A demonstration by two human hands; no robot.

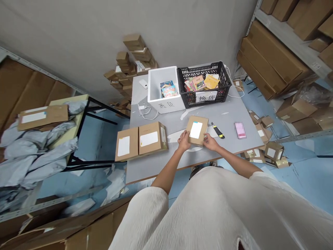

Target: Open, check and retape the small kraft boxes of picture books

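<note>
A small brown cardboard parcel with a white label lies on the grey table, near its front edge. My left hand grips the parcel's near left corner, fingers curled on it. My right hand holds the near right corner the same way. A yellow-and-black box cutter lies just right of the parcel, and a pink item sits further right.
Two labelled brown parcels lie at the table's left front. At the back stand a white foam box and a black crate, both holding books. Cardboard boxes fill the shelves on the right, litter the floor and stack against the wall; grey mailers pile at left.
</note>
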